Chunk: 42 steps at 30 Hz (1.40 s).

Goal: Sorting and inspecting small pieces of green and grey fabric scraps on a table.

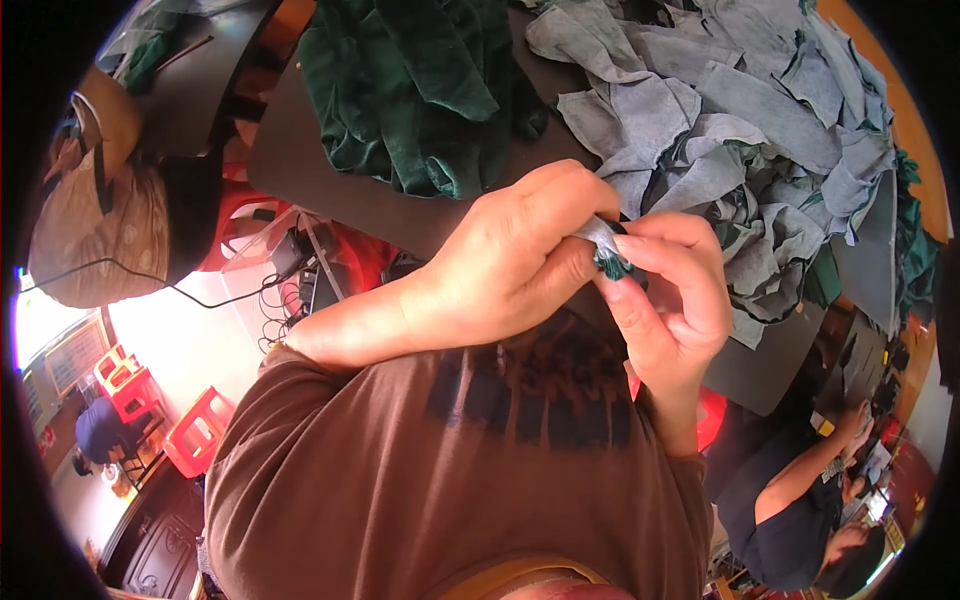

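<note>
A small bunched piece of fabric [604, 240], pale grey-blue on one side and dark green at its gathered end, is held between my two hands. My left hand [520, 250] is closed round its upper part, thumb against the curled index finger. With thumb and fingertips, my right hand [680, 295] pinches the lower end by the green gathers. Most of the piece is hidden inside my left fingers. Just beyond my hands lie a heap of dark green velvety fabric [410, 100] and, to the right, a large pile of grey-backed fabric pieces [740, 120] with green edges.
The dark table [300, 150] extends under both piles. Red plastic stools [200, 430] stand on the floor at left, near a chair draped with brown cloth [110, 230]. A black cable [150, 275] hangs there. Another person [800, 500] works at lower right; a further person [105, 430] sits at far left.
</note>
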Available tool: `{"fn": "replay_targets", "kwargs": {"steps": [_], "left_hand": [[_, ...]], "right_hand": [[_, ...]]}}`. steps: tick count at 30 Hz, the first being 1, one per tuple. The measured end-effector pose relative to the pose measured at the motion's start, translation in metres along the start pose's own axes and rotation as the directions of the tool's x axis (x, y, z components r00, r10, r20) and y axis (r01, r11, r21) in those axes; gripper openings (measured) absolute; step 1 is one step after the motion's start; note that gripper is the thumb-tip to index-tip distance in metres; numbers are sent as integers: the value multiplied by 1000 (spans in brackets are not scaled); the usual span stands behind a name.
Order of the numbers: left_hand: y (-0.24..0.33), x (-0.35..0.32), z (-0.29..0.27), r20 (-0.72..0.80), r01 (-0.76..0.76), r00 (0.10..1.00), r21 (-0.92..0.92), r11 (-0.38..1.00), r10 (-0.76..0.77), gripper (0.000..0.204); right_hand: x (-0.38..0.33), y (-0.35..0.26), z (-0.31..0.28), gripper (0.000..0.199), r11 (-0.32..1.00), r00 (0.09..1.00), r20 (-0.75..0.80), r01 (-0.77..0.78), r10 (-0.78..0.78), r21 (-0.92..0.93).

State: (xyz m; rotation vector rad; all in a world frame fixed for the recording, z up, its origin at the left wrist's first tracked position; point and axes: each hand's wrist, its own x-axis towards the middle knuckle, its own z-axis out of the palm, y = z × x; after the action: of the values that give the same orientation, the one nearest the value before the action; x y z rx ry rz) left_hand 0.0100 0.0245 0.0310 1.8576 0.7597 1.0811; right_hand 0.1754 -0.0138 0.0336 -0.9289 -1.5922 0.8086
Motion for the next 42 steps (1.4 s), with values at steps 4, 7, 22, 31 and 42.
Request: {"fn": "replay_targets", "kwargs": {"steps": [4,7,22,31,42], "left_hand": [[-2,-2,-11,168,261,959,-201,944,-229,24],[10,0,-23,287,477,875,-377,794,-390,27],[-9,-21,7,243,-317,897,-233,920,370,20],[2,-2,-24,174,177,978,-383,907,-117,47],[-3,3,-10,5,-238,971,-127,963,240,20]], "right_hand": [[0,-1,5,24,996,998,-19,-64,63,-57],[-1,5,6,21,999,999,-45,-25,23,-33],[-15,13,17,28,970,985,-172,9,34,243],[-12,6,15,32,905,992,-50,-82,112,417],[-12,-5,10,41,240,695,373,-615,615,751]]}}
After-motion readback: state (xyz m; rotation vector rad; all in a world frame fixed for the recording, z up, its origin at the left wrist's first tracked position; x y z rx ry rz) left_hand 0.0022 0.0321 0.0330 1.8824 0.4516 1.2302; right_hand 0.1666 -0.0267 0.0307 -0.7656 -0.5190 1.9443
